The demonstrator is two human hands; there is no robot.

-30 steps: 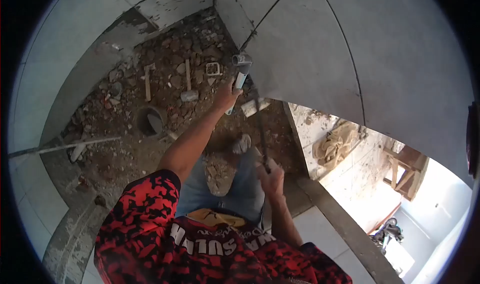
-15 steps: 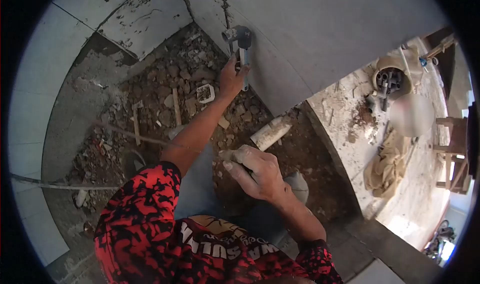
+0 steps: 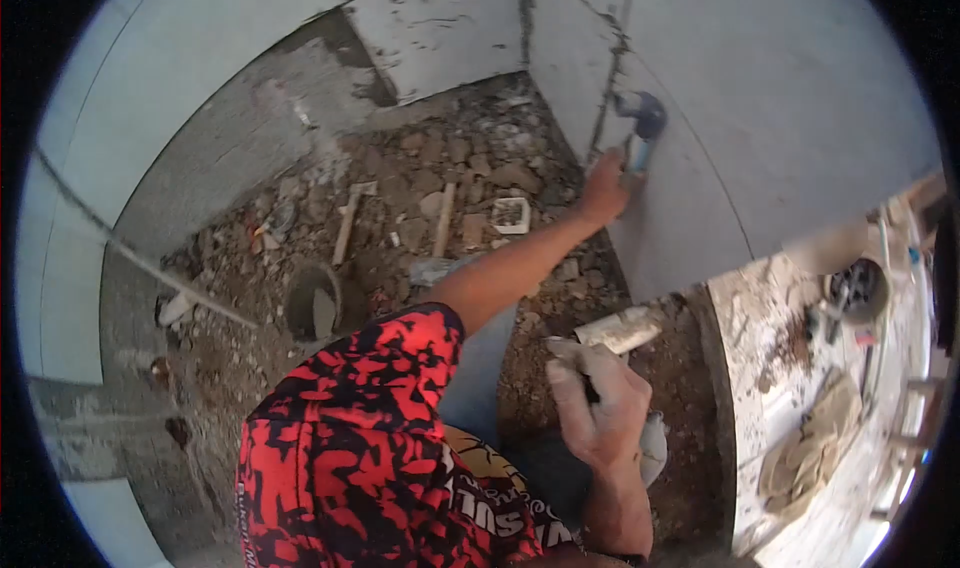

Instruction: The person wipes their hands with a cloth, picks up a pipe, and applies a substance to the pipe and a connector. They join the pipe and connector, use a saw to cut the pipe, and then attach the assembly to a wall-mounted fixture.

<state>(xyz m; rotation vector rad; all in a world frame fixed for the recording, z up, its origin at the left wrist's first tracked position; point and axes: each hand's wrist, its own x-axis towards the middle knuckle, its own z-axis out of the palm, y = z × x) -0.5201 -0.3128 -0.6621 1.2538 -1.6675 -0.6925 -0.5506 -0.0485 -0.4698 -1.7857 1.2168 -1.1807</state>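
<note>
My left hand (image 3: 606, 190) reaches out to the pale wall panel (image 3: 720, 118), its fingers wrapped round a tool with a pale blue shaft and a dark grey, elbow-like head (image 3: 648, 115). The head is up against or close to the panel; motion blur hides its exact kind. Nearer to me, above the dug floor, is my right hand (image 3: 603, 403), dusty and with the fingers curled in. Whatever it may hold is hidden. A dirty white pipe piece (image 3: 620, 330) lies just beyond that hand.
Rubble (image 3: 420, 173) covers the floor, with wooden strips (image 3: 446, 218), a small white square box (image 3: 511, 216) and a bucket (image 3: 313, 303). A hose (image 3: 140, 253) crosses at left. On the raised slab at right lie a tan cloth (image 3: 815, 448) and a container (image 3: 858, 290) of pipe fittings.
The view has swung left, so the scene sits further right and the bucket shows fully. My left hand still grips the tool by the panel. My right hand stays curled.
</note>
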